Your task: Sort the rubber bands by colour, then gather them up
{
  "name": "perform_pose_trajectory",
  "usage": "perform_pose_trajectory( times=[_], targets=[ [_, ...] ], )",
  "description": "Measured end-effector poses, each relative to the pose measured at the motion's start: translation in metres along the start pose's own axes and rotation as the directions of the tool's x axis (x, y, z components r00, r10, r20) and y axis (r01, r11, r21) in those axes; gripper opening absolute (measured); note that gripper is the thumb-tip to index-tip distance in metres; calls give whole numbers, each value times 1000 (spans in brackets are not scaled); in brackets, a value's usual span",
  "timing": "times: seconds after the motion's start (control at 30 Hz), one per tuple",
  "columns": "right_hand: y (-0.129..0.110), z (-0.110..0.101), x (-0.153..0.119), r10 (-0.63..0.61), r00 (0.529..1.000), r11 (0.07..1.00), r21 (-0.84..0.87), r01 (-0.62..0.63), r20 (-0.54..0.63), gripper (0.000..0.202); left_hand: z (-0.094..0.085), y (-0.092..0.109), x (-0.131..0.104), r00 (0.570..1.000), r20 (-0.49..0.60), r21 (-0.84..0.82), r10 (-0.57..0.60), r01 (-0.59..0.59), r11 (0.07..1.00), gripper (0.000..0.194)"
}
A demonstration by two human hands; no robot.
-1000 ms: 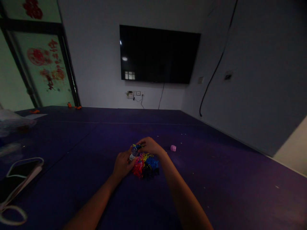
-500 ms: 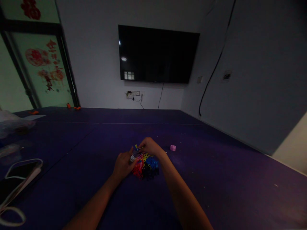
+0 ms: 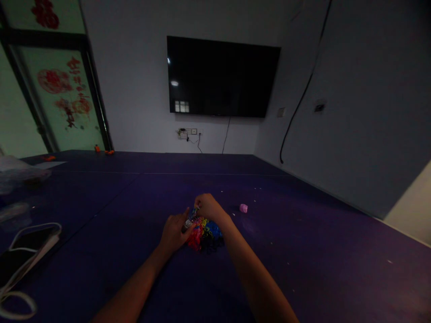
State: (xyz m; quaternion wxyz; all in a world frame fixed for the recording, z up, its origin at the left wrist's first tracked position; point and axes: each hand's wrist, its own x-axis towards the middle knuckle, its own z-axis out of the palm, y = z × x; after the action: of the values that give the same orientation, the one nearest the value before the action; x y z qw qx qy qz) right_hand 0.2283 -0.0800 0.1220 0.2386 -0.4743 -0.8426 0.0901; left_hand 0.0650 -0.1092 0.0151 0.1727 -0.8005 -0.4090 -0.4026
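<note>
A heap of thin, colourful strands or bands [image 3: 204, 234], in red, pink, yellow, blue and black, lies on the dark purple surface. At its left edge, my left hand [image 3: 174, 230] has thumb and fingers closed around a small clear-and-whitish piece [image 3: 188, 223]. Over the far side of the heap, my right hand [image 3: 210, 208] is bent down with its fingertips pinched together. A small bluish bit with some yellow [image 3: 194, 212] shows between the two hands, close to the right fingertips. What exactly the right fingers grip is too small to make out.
A small pink object [image 3: 243, 208] lies right of my hands, with tiny white scraps around. At the left are a dark device with a white cable [image 3: 32, 240], a clear container [image 3: 15, 215] and plastic bags [image 3: 20, 172]. A television [image 3: 222, 78] hangs on the far wall.
My right fingertips have drawn slightly left and tightened beside the bluish bit. The yellow tip that stood up between the hands is less visible. My left hand stays nearly in place.
</note>
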Motion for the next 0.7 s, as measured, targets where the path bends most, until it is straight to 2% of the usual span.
perform_pose_trajectory(
  times=[0.2, 0.43, 0.5, 0.57, 0.7],
  targets=[
    [6, -4, -2, 25, 994, 985, 166, -42, 108, 18, 1, -1, 1, 1000, -8, -11, -17, 17, 1000, 62],
    [17, -9, -4, -129, 958, 958, 280, 55, 255, 31, 1, -3, 0, 999, 2, -13, -51, 51, 999, 59],
    [17, -9, -4, -154, 952, 952, 297, 72, 264, 32, 0, -3, 0, 999, 0, -21, -44, 44, 999, 59],
    [16, -9, -4, -120, 964, 954, 295, 47, 237, 32, 0, -3, 0, 999, -5, -25, -42, 42, 999, 59],
    [9, -5, -3, 45, 988, 957, 277, -86, 149, 32, 0, -3, 0, 999, -2, -18, -35, 35, 999, 58]
  ],
)
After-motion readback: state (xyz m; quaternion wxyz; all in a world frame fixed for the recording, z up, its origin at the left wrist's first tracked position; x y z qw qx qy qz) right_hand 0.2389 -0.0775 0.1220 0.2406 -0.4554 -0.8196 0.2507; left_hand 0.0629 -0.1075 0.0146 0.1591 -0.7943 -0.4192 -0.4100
